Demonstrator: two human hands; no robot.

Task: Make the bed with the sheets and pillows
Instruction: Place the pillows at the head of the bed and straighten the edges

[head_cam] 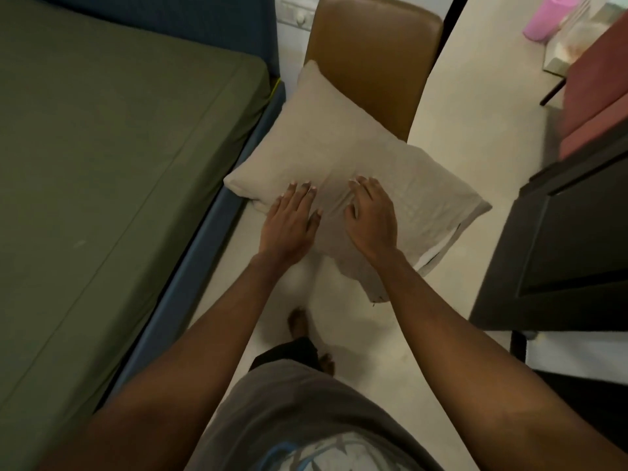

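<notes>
Lying on the chair [373, 45] beside the bed [102, 147], the pillow [339, 147] is pressed by the left hand [289, 222] and right hand [372, 219], fingers [299, 193] straight, nothing gripped. Overhanging, it could be pushed to the floor [339, 328].

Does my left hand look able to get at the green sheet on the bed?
Probably yes: the left hand lies flat on the pillow, holding nothing, and the green sheet is just beside it, nothing between.
</notes>
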